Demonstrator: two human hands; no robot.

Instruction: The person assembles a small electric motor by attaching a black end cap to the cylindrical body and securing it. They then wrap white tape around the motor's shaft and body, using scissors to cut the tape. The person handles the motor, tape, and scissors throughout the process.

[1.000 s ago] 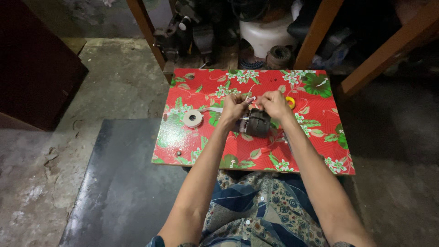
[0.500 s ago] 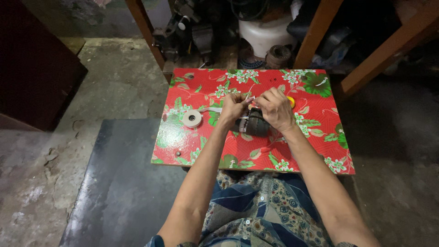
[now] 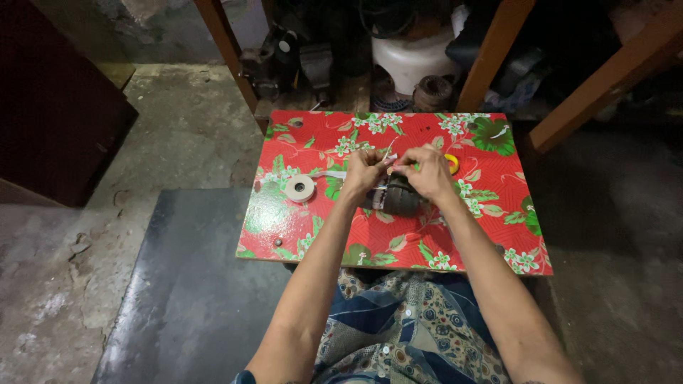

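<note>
The left hand (image 3: 364,173) and right hand (image 3: 427,173) meet over the middle of the table (image 3: 455,242), each pinched narrow on a thin strand, with the dark round part (image 3: 398,198) lying just beneath and nearer the person. A roll of pale tape (image 3: 299,188) sits apart to the left, closer to the left hand.

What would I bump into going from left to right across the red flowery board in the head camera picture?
White tape roll → left hand → dark round part under both hands → right hand → yellow ring, peeking out past the right hand. All lie on the red flowered board.
</note>
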